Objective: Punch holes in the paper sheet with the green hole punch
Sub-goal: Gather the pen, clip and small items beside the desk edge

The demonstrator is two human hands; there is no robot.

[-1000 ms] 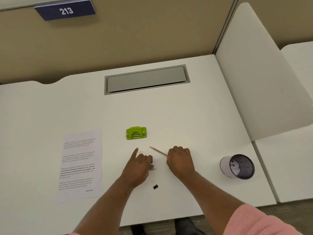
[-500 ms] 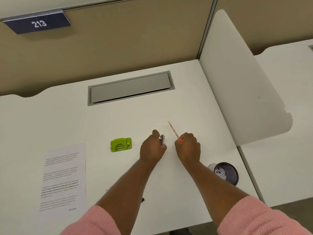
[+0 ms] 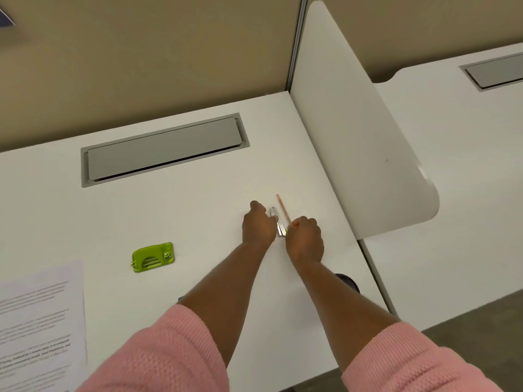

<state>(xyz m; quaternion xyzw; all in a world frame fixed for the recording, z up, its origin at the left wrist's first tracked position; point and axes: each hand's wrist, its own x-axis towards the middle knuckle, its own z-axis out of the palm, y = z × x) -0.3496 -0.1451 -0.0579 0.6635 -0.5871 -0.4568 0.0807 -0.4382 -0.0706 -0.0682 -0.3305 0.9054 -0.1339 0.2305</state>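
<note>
Green hole punch [image 3: 152,256] lies left of both hands; left hand [image 3: 259,225] curled by silver tool [image 3: 277,222], right hand [image 3: 305,239] pinching pencil [image 3: 283,207].

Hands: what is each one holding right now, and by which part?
Right hand grips the pencil by its near end. Left hand is closed beside a small silver tool, seemingly touching it; the hold cannot be told.

The printed paper sheet [image 3: 39,326] is cut off by the left and bottom edges, its text too blurred to read. A dark container [image 3: 349,282] is mostly hidden behind the right forearm. A dark blue sign [image 3: 5,19] is clipped at the top left corner. The curled fingertips of both hands are hidden.
</note>
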